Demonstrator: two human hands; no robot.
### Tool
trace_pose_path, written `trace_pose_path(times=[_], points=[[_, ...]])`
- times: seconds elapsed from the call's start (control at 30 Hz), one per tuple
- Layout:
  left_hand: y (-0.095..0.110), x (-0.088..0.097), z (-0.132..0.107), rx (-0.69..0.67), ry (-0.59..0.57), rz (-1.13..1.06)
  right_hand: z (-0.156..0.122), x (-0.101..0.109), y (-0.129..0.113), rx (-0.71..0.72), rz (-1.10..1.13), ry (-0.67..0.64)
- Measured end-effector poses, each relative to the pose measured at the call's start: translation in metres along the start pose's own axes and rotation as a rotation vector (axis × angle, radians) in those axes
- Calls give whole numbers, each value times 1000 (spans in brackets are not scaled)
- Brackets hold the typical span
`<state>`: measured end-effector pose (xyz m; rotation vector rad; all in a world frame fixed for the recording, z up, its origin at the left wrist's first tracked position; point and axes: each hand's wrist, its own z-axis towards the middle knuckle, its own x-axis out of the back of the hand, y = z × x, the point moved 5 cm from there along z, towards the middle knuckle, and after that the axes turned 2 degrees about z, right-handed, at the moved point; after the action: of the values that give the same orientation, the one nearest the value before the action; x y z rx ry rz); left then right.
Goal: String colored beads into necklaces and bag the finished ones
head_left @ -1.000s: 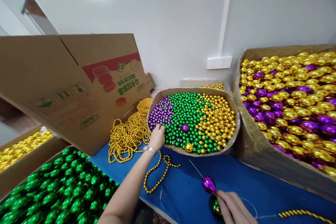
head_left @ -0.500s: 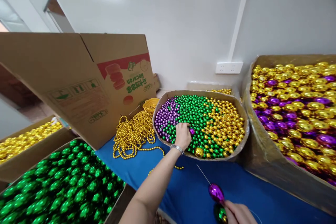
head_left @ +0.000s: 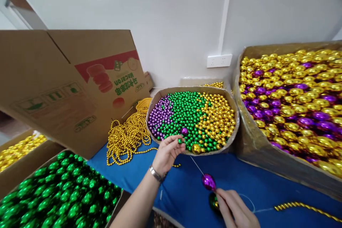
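My left hand [head_left: 167, 154] is above the near rim of the oval cardboard tray [head_left: 235, 133], thumb and fingertips pinching a small green bead [head_left: 180, 141]. Small purple, green and gold beads fill the tray in separate patches, with a larger purple ball [head_left: 184, 131] and a larger gold ball [head_left: 196, 148] among them. Lower right, my right hand [head_left: 236, 209] pinches the end of a shiny purple oval bead [head_left: 208, 182]. A thin needle [head_left: 197, 166] sticks out of that bead toward the tray. Beside my right fingers hangs a dark green bead [head_left: 213, 200], partly hidden.
Gold bead strands [head_left: 128, 137] lie heaped left of the tray on the blue cloth [head_left: 187, 188]. A tall carton [head_left: 61, 74] stands behind them. Boxes of green oval beads [head_left: 61, 196] and of gold and purple beads [head_left: 291, 114] flank the table. A twisted gold strand [head_left: 304, 205] trails right.
My left hand has lifted from among the beads and drawn back toward me, now with a green bead in its fingertips. My right hand still holds the purple bead; the view has shifted right.
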<state>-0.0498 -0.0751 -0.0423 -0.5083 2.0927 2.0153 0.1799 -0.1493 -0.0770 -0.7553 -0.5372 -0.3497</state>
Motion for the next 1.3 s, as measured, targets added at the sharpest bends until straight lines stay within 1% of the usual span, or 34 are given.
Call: trace_pose_path(times=[0.07, 0.13, 0.27, 0.37, 0.43, 0.5, 0.6, 0.63, 0.7, 0.77, 0.8, 0.83, 0.87, 0.9, 0.93, 0.97, 1.03, 1.1, 1.13, 1.2, 1.3], points=[[-8, -10, -13, 75, -19, -112, 2, 1, -3, -3, -8, 19], [-13, -17, -20, 101, -22, -147, 3, 2, -5, -7, -12, 32], [-19, -23, -24, 106, -50, -130, 2, 2, -5, -35, -14, 36], [-20, -23, -27, 87, -66, -55, 0, 1, -4, -35, -20, 26], [-17, -23, -29, 28, -79, 64, 0, 1, -5, -18, -40, 23], [-12, -26, -30, -36, -122, 219, -1, 2, -5, -11, -69, 29], [-5, -34, -25, -111, -183, 428, -1, 3, -3, -30, -70, 46], [-3, -36, -20, -163, -183, 524, -2, 3, -1, -43, -63, 51], [1, -41, -9, -323, -179, 804, -4, 4, 2, -61, -58, 54], [-2, -48, 2, -459, -215, 1102, -7, 5, 6, -67, -72, 57], [-6, -50, 6, -487, -245, 1206, -8, 5, 7, -64, -78, 58], [-10, -52, 10, -493, -269, 1263, -10, 6, 8, -62, -83, 59], [-13, -51, 12, -487, -274, 1271, -11, 6, 8, -59, -86, 61], [-14, -50, 14, -471, -258, 1229, -12, 7, 8, -58, -88, 64], [-14, -48, 14, -438, -229, 1136, -12, 7, 8, -63, -88, 62], [-13, -44, 14, -384, -195, 991, -11, 8, 8, -66, -87, 61], [-13, -36, 11, -208, -151, 604, -10, 9, 7, -73, -80, 63], [-16, -31, 6, -13, -151, 224, -7, 9, 6, -75, -68, 68], [-16, -30, 4, 57, -153, 82, -5, 9, 5, -76, -60, 68], [-17, -28, -1, 132, -149, -85, -3, 8, 4, -73, -46, 61], [-18, -26, -7, 155, -127, -155, -3, 6, 3, -67, -42, 39]])
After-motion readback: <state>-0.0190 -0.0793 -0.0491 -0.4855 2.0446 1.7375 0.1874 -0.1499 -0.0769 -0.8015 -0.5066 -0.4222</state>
